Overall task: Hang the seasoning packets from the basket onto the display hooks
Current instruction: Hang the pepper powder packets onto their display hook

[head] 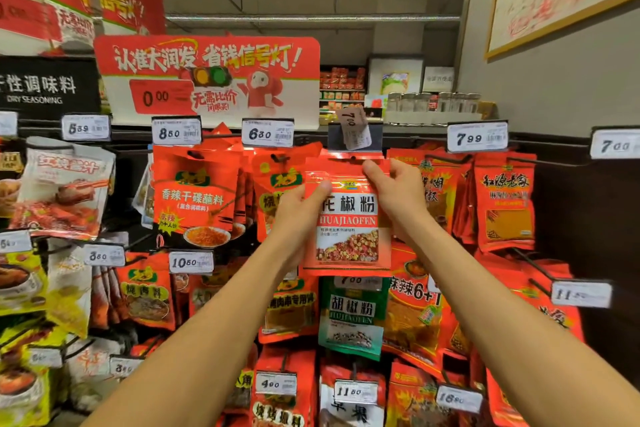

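We pinch a red seasoning packet (347,218) with both hands, left hand (300,215), right hand (398,196), just under the flipped-up price tag (354,128).

1. Both bare forearms reach up and forward, converging toward one shared grip.
2. The left hand (298,210) pinches the packet (347,218) at its left edge, thumb on the front, the other fingers hidden behind.
3. The right hand (398,194) pinches the top right corner, thumb on the front, fingers curled behind.
4. The right hand sits higher than the left; the wrists are apart.
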A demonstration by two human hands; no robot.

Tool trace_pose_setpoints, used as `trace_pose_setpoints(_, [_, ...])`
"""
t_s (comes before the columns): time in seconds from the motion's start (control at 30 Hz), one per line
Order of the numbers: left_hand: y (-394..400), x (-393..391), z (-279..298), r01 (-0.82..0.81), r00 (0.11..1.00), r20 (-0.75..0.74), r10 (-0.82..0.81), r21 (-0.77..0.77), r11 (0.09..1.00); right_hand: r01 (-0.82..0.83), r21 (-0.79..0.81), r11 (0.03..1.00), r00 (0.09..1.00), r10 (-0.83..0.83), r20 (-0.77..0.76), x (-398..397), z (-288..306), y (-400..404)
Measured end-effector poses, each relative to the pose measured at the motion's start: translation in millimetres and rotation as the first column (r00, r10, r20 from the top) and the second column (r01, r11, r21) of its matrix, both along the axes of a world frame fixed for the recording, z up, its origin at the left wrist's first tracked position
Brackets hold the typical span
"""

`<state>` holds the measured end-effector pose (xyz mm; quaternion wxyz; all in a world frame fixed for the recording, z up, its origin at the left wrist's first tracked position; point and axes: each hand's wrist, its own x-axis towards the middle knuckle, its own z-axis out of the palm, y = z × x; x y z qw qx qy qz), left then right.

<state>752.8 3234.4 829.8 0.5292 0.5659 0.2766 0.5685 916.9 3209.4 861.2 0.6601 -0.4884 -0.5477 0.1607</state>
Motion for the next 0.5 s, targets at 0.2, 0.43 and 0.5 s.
trace_pose_setpoints(0.2, [15.4, 17.5, 27.1, -0.172, 0.981, -0.083, 0.174, 0.029, 0.985, 0.202, 0.003, 0.979, 0.979, -0.202, 0.020, 11.4, 12.1, 16.0])
trace_pose_setpoints(0.43, [23.3, 18.5, 27.4, -0.272, 0.953, -0.139, 0.270, 0.004, 0.962, 0.281, -0.009, 0.960, 0.953, -0.278, 0.118, 7.5, 18.7, 21.2])
trace_pose_setpoints(0.5, [25.0, 20.1, 31.2, -0.292, 0.946, -0.145, 0.290, 0.011, 0.956, 0.295, -0.020, 0.955, 0.949, -0.290, 0.126, 4.1, 22.8, 23.1])
